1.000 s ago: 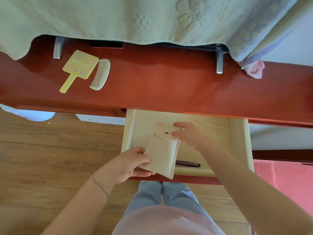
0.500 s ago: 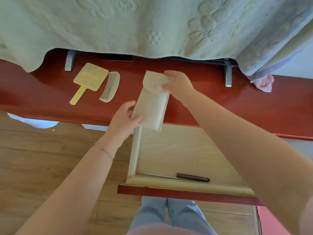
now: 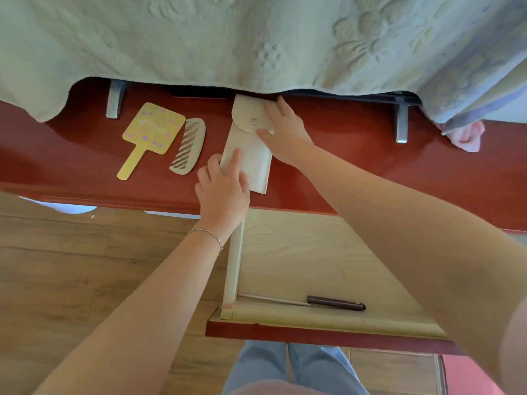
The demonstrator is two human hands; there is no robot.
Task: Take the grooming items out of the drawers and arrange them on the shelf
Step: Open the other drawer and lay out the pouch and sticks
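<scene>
A cream pouch (image 3: 251, 155) with a snap flap lies flat on the red shelf (image 3: 356, 166), right of a pale comb (image 3: 188, 146) and a yellow hand mirror (image 3: 149, 135). My left hand (image 3: 224, 192) grips the pouch's near left corner. My right hand (image 3: 285, 132) rests on the flap end, fingers spread over its right edge. Below the shelf the wooden drawer (image 3: 313, 252) stands pulled out. At its front lie a dark brown pen-like stick (image 3: 336, 303) and a thin pale stick (image 3: 273, 299).
A pale green embossed cloth (image 3: 256, 38) hangs over the shelf's back, hiding what stands there apart from two metal feet (image 3: 115, 99). A pink cloth (image 3: 467, 135) lies at the right. Wooden floor (image 3: 85, 266) lies left of the drawer.
Both hands lifted the pouch out of the drawer, carried it up and away, and set it down flat on the shelf beside the comb.
</scene>
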